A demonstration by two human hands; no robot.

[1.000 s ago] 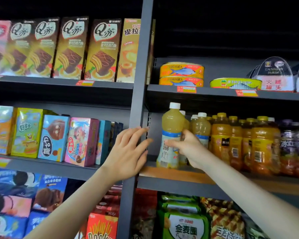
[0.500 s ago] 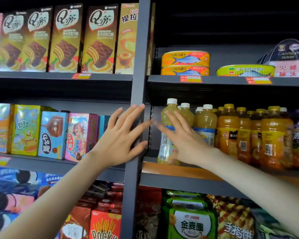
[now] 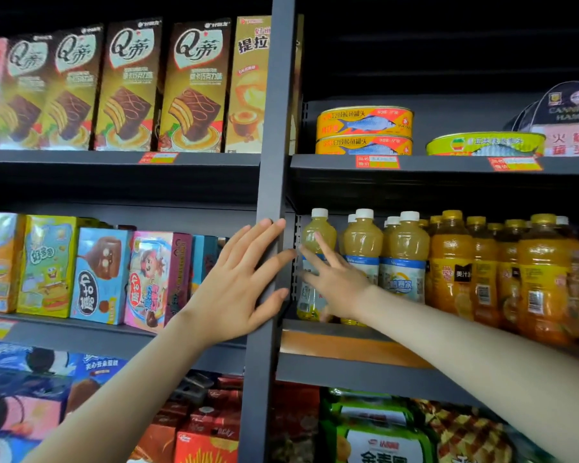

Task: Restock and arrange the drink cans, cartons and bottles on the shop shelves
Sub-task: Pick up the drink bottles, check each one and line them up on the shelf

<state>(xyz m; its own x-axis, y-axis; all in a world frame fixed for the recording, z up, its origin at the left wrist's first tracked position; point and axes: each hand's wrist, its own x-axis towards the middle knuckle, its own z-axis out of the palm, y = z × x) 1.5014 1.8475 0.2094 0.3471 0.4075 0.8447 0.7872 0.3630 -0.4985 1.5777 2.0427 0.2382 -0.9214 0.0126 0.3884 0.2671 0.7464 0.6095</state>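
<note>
**Open hand on the end juice bottle of a shop shelf**

A pale yellow juice bottle with a white cap and blue-and-white label stands upright at the left end of the drinks shelf, close to its near edge. The right hand is in front of it, fingers straight and spread, seeming to touch its label without gripping. Matching pale bottles stand just to its right, then a row of orange juice bottles. Immediately left is the grey shelf upright, where the left hand rests flat, holding nothing. Beyond the upright are snack boxes, and fish tins sit on the shelf above.

The likely risk is that a push above the bottle's middle tips it into its neighbours. A sideways nudge could jam it against the upright.
</note>
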